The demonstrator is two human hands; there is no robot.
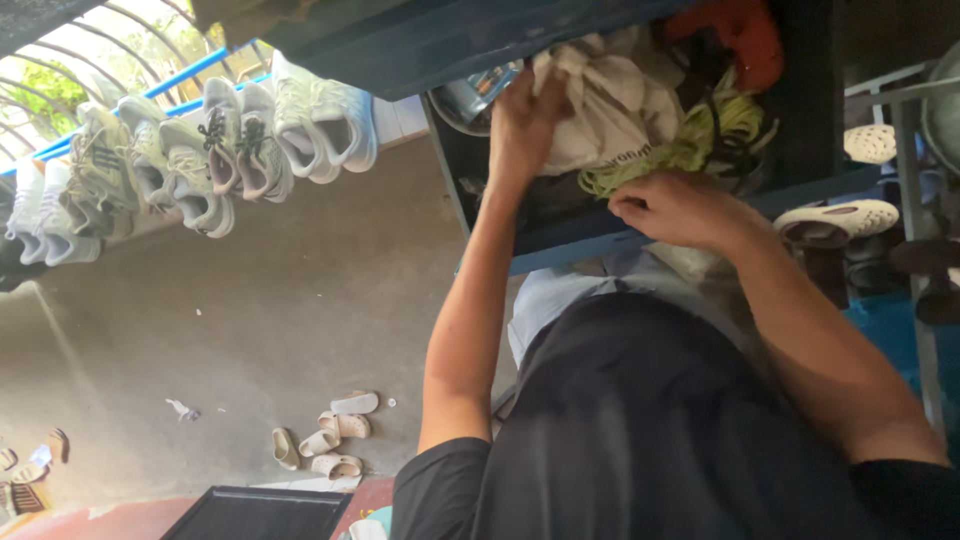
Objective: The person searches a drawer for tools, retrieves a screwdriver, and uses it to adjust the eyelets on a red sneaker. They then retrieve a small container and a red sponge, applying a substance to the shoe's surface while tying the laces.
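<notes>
Up top, the left hand [520,125] clutches a crumpled cream cloth bag [610,100]; the right hand's [675,208] grip pinches tangled yellow-green cord [700,145].

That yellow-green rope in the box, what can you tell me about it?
The thin yellow-green rope looks like woven cord, bunched in loose, tangled loops. It lies inside the dark blue box, beside a cream cloth bag and below an orange thing. The right hand pinches its loops at the box's front edge.
</notes>
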